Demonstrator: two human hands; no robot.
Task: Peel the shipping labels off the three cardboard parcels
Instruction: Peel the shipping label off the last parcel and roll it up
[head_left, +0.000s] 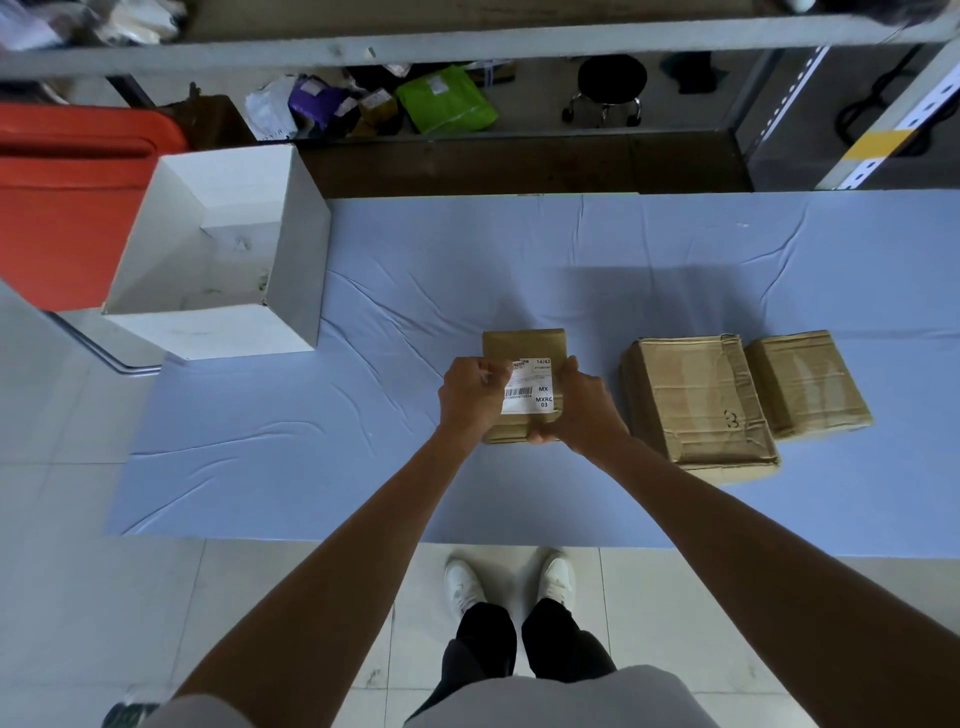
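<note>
A small cardboard parcel (522, 343) sits on the blue-covered table (363, 441), with a white shipping label (535, 389) on its top. My left hand (470, 397) pinches the label's upper left corner. My right hand (584, 405) grips the parcel's right side, thumb at the near edge. To the right lie a larger taped parcel (696, 405) and a smaller one (808, 384), touching each other; no label shows on their tops.
An open white box (291, 280) stands at the table's back left corner, beside a red bin (67, 202). Shelving with bags and a black stool (610, 85) lies beyond the table. My feet stand on tiled floor at the near edge.
</note>
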